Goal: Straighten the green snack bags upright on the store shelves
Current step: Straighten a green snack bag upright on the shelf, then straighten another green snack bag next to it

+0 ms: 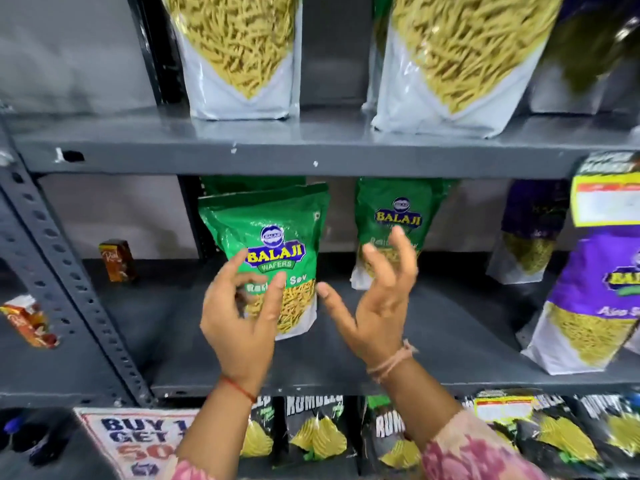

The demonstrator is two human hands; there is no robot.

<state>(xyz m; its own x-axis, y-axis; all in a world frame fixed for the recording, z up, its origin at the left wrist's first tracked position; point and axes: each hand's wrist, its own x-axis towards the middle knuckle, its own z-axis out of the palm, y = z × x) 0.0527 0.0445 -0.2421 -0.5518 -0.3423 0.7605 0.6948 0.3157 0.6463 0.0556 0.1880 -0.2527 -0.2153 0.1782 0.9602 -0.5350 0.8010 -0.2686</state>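
Note:
A green Balaji snack bag (pixel 277 233) stands on the grey middle shelf (pixel 450 341), leaning slightly to the left, with another green bag partly hidden behind it. A second green Balaji bag (pixel 398 209) stands farther back to the right. My left hand (pixel 239 323) hovers in front of the near bag's lower left, fingers apart, holding nothing. My right hand (pixel 377 306) is raised between the two bags, fingers spread, also holding nothing and partly covering the right bag's lower half.
Purple snack bags (pixel 595 289) stand at the right of the same shelf. Small orange-brown cartons (pixel 117 261) sit at the left. The upper shelf (pixel 311 150) carries white and yellow bags (pixel 239 53). Black Rumbles bags (pixel 315 431) and a sale sign (pixel 138 441) are below.

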